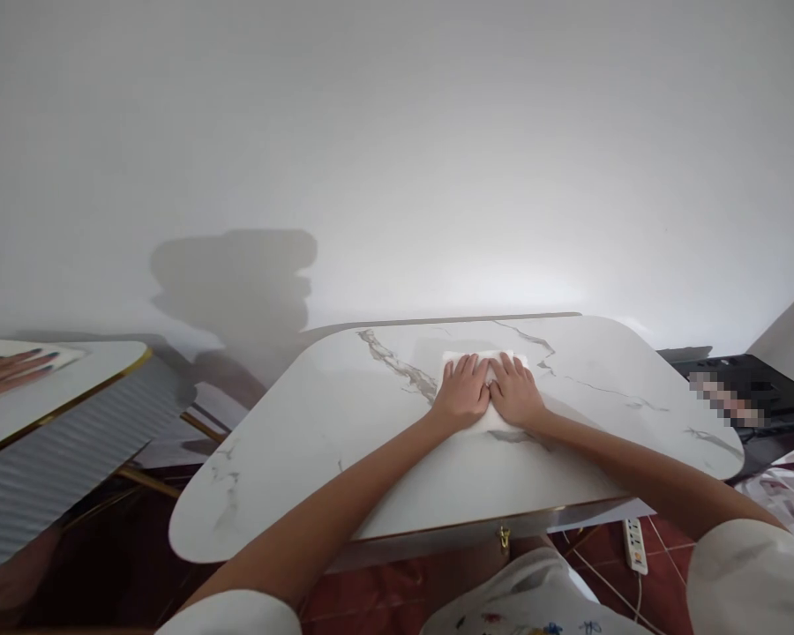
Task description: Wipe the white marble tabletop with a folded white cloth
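cloth (483, 360) at frame centre on bench (344, 441) | left hand (461, 393) and right hand (516, 392) flat, open, pressing it side by side | looks already folded small, being smoothed; flattening seems nearly done

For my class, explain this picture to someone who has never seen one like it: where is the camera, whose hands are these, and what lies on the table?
The one picture comes from a camera worn on a person's head, looking forward and down, so the bare arms reach in from the bottom. The left hand and right hand lie flat, side by side, pressing on a white folded cloth or paper; nothing is gripped. It rests on a white marble-patterned table with rounded corners. At the far left, another person's hand rests on a second white table with a gold rim. A white power strip lies on the red floor.
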Demonstrator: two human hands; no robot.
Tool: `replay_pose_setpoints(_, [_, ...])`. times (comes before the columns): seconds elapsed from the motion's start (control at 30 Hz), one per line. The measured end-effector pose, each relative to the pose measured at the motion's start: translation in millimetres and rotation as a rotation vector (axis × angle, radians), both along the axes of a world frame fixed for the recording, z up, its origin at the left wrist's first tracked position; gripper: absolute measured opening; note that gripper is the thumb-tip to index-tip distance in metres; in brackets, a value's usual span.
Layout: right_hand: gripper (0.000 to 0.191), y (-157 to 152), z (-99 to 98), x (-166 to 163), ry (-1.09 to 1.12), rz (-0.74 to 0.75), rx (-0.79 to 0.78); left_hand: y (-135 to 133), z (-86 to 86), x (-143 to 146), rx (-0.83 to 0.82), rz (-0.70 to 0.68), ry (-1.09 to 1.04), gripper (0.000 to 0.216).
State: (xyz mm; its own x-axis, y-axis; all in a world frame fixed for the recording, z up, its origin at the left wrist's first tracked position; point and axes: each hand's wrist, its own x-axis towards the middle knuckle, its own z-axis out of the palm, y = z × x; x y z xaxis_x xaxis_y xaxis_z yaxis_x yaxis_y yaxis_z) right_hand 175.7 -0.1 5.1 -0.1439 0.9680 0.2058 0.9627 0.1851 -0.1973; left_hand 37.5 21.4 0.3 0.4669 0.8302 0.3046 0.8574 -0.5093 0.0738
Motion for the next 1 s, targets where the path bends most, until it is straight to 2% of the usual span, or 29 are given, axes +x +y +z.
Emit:
replay_pose_setpoints(0.3, [0.049, 78, -0.6, -3, 0.038, 0.014, 0.029, 78, 1.4, -12, -0.023, -0.014, -0.073, 0.047])
replay_pose_setpoints(0.53, [0.049, 115, 3.8, -35, 0.086, -0.060, 0.014, 130, -0.9, -43, -0.037, -0.096, -0.081, 0.050])
replay_pose_setpoints(0.73, [0.052, 130, 2.4, -85, 0.110, -0.046, 0.017, 152, -4.7, -97, -0.036, -0.100, -0.082, 0.053])
replay_pose_setpoints(1.0, [0.052, 140, -2.7, -173, 0.142, 0.060, 0.036, 159, -13.4, -196, 0.000, -0.033, -0.118, 0.055])
